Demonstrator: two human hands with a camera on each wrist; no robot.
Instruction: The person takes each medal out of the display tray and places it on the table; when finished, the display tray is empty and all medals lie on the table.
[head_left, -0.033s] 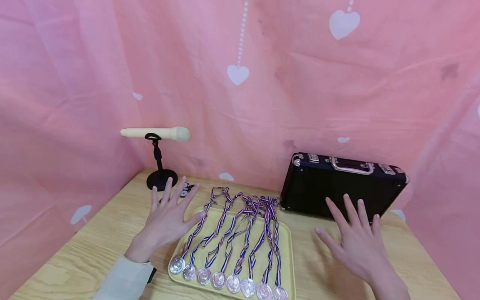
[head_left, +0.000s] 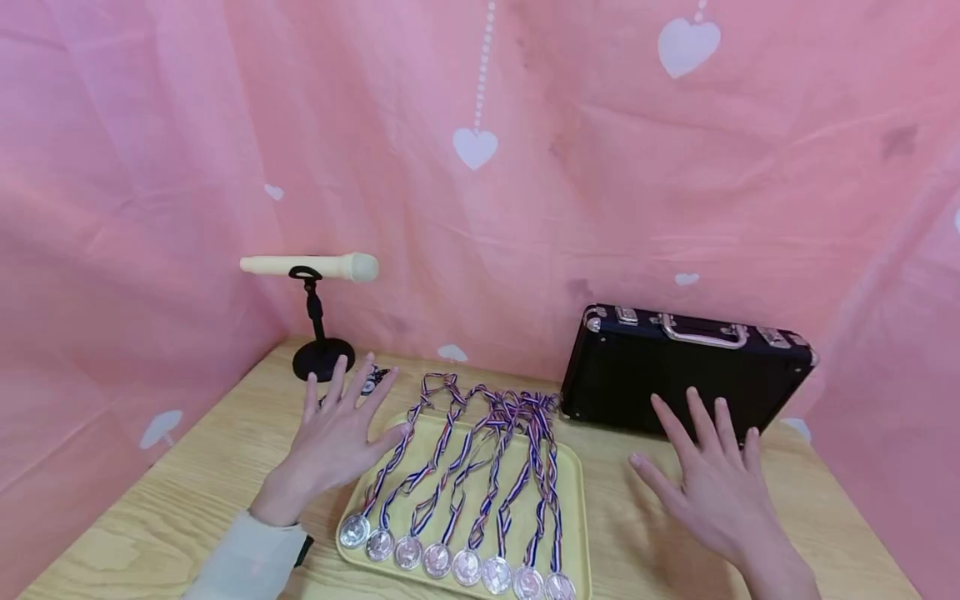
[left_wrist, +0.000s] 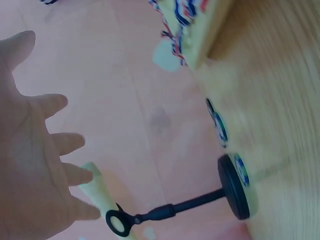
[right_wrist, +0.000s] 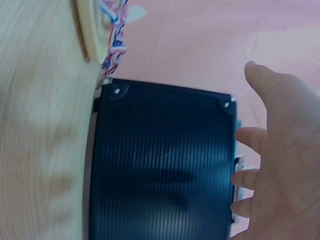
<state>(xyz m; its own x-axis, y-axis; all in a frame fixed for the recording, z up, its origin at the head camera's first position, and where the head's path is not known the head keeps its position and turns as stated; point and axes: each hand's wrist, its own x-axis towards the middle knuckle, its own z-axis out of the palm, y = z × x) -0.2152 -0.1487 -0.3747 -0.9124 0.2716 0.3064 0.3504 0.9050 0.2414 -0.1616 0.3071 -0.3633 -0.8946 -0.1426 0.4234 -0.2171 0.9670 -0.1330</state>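
Both hands hover over the table with fingers spread, holding nothing. My left hand (head_left: pixel 330 446) is above the left edge of a yellow tray (head_left: pixel 573 500). Silver medals (head_left: pixel 467 567) lie in a row along the tray's near side, their striped ribbons (head_left: pixel 495 467) running back and bunching past its far edge. To the right, my right hand (head_left: pixel 716 492) hangs in front of a black briefcase (head_left: pixel 630 375) with a silver handle (head_left: pixel 705 335). In the right wrist view the fingers look apart from the ribbed case (right_wrist: pixel 165 160).
A cream microphone (head_left: pixel 300 266) rests across a black stand (head_left: pixel 317 321) at the back left. Small dark round items (head_left: pixel 368 385) lie by its base, partly behind the left fingers. A pink cloth (head_left: pixel 480 250) with white hearts hangs behind the wooden table (head_left: pixel 187 508).
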